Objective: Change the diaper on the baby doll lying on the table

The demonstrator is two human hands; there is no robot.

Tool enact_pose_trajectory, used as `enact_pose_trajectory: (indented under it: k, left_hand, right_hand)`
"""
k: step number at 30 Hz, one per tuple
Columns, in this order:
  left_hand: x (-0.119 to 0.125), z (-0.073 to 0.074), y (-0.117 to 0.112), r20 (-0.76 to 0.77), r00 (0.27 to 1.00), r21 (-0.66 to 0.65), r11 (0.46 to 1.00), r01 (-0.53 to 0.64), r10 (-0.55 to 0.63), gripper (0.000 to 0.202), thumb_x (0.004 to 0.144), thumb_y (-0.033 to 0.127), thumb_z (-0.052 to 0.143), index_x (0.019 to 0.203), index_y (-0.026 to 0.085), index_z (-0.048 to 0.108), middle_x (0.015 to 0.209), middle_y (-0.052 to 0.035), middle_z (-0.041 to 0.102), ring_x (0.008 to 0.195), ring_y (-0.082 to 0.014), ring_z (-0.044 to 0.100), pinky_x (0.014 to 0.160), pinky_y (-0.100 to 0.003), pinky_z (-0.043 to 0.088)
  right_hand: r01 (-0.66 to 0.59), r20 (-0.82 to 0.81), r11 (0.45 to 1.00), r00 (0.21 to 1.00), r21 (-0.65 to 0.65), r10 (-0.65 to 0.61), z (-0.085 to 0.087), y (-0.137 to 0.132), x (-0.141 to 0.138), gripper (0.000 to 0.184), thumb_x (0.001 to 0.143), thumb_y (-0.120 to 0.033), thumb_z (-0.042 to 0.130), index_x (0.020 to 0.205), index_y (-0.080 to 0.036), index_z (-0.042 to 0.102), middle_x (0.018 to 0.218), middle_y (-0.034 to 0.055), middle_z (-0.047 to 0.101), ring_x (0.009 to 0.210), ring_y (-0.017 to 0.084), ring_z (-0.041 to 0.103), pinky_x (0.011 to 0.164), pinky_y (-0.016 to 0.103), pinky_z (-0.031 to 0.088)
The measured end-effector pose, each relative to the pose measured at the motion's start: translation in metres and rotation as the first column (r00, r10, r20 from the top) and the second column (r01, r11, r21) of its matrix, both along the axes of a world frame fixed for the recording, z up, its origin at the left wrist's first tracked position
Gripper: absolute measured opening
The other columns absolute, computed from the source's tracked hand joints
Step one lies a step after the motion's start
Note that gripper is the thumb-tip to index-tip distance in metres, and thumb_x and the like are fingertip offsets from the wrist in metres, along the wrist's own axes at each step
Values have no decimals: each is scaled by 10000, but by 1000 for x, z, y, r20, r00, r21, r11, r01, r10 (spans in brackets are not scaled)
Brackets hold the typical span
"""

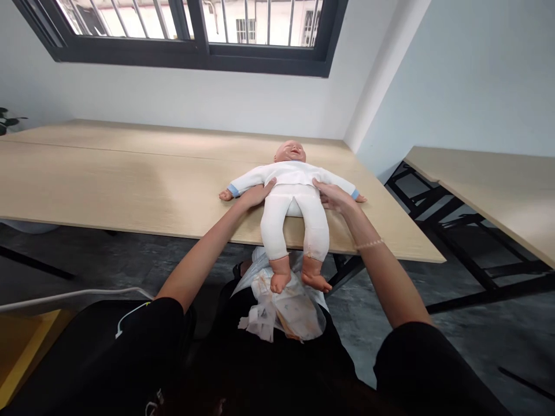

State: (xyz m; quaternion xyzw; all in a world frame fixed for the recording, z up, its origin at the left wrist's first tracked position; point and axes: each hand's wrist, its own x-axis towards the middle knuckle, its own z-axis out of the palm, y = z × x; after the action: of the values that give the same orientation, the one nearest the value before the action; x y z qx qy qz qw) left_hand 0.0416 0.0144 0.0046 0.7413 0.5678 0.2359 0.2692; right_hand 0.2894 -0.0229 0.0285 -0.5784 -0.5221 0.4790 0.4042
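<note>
A baby doll (291,190) in a white bodysuit and white leggings lies on its back on the wooden table (130,179), head toward the wall, legs hanging over the near edge. My left hand (256,195) grips the doll's waist on its left side, fingers curled against the cloth. My right hand (333,196) holds the waist on the other side, a bead bracelet on that wrist. A crumpled patterned cloth (281,309) lies on my lap under the doll's bare feet.
A second wooden table (489,185) on a black frame stands to the right, with a grey floor gap between. A dark-framed window (195,34) sits above the wall. A yellow and white object (30,323) is at the lower left.
</note>
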Motion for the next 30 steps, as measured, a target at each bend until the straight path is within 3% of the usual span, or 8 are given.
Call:
enact_pose_trajectory:
  k: [5, 7, 11, 14, 16, 21, 26, 30]
  left_hand:
    - [-11, 6, -50, 26, 999, 60, 998, 22, -24, 718, 957, 673, 223, 1249, 146, 614, 1393, -145, 567, 1324, -338, 491, 1091, -420, 360]
    - [-16, 0, -87, 103, 991, 207, 973, -102, 82, 627, 977, 612, 278, 1301, 147, 547, 1421, -153, 535, 1334, -322, 477, 1101, -438, 360]
    - [-30, -24, -173, 256, 966, 634, 749, -195, 35, 228, 976, 356, 468, 1127, 200, 538, 1093, -92, 643, 1043, -221, 608, 891, -355, 496]
    - [-42, -44, -223, 64, 976, 742, 664, 94, -209, 118, 910, 140, 450, 825, 211, 488, 752, -21, 564, 724, -179, 546, 672, -312, 467]
    - [-49, -56, -241, -136, 931, 587, 729, 352, -339, 138, 852, 97, 449, 781, 206, 495, 746, -29, 566, 749, -192, 543, 685, -328, 471]
    - [-53, -87, -240, -318, 832, 113, 853, 509, -454, 544, 783, 115, 561, 1303, 271, 534, 1410, -75, 508, 1360, -299, 385, 1083, -477, 408]
    - [-34, -104, -220, -368, 806, 62, 852, 519, -464, 672, 778, 63, 572, 1405, 290, 486, 1501, -82, 439, 1446, -320, 287, 1188, -570, 234]
    - [-21, -98, -214, -312, 830, 82, 857, 509, -463, 485, 887, 227, 587, 1360, 325, 541, 1459, -62, 497, 1397, -328, 369, 1166, -580, 278]
  right_hand:
    - [47, 158, 958, 983, 284, -95, -18, -101, 23, 631, 824, -489, 714, 1311, -136, 522, 1175, 129, 634, 1064, 227, 633, 961, 355, 531]
    - [15, 132, 951, 989, 310, -59, -26, -149, 31, 551, 836, -528, 684, 1236, -169, 563, 1164, 111, 640, 1079, 222, 624, 978, 355, 514]
    - [-27, 182, 983, 983, 183, -7, -31, -217, 48, 406, 915, -565, 567, 800, -176, 593, 755, 50, 636, 743, 169, 623, 734, 280, 530]
    - [-250, 459, 968, 859, -10, 227, -32, -234, 59, 442, 948, -574, 494, 800, -183, 637, 796, 57, 659, 736, 182, 622, 671, 287, 500]
    - [-346, 604, 930, 717, -127, 349, -38, -237, 63, 405, 941, -557, 508, 981, -195, 685, 972, 76, 693, 859, 227, 654, 744, 333, 518]
    - [-488, 645, 844, 574, -225, 504, -71, -236, 44, 622, 849, -468, 652, 1361, -134, 541, 1364, 160, 543, 1250, 325, 531, 1054, 463, 449]
    - [-571, 631, 802, 558, -179, 538, -95, -233, 1, 894, 789, -251, 679, 1557, -121, 239, 1572, 167, 262, 1452, 304, 282, 1183, 446, 316]
    - [-605, 582, 779, 578, -164, 571, -96, -233, -14, 793, 823, -215, 624, 1546, -200, 299, 1588, 115, 239, 1449, 296, 297, 1183, 416, 325]
